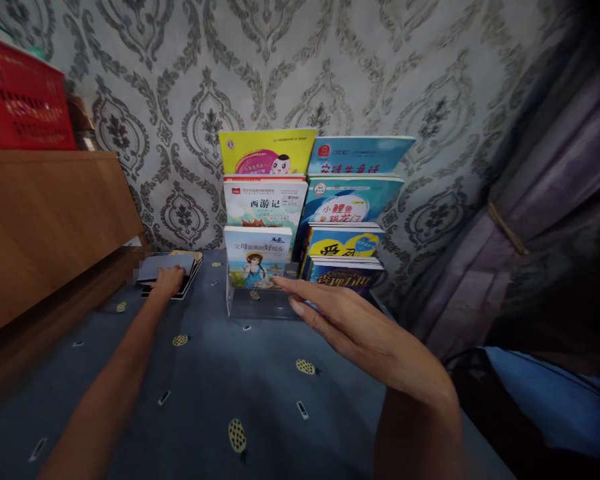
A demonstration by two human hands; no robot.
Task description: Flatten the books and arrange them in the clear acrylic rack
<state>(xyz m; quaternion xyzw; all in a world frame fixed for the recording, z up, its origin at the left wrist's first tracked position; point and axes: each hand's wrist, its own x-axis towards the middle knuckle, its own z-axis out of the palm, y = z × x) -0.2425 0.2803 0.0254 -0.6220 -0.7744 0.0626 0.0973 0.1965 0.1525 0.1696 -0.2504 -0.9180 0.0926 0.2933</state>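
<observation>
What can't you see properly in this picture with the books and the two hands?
- Head view: the left hand covers part of the flat stack of books, and a blurred patch hides its top cover.
- The tiered stand overlaps its books, so only the upper strips of the rear covers show.
- The right hand hides part of the dark front book.
- The red crate is cut off by the left edge.

Wallpaper (380, 73) is grey with damask motifs, bed cover (220, 373) is dark blue with yellow spots, crate (20, 100) is red, curtain (555, 200) is purple, and top-left book (266, 152) is yellow.
</observation>
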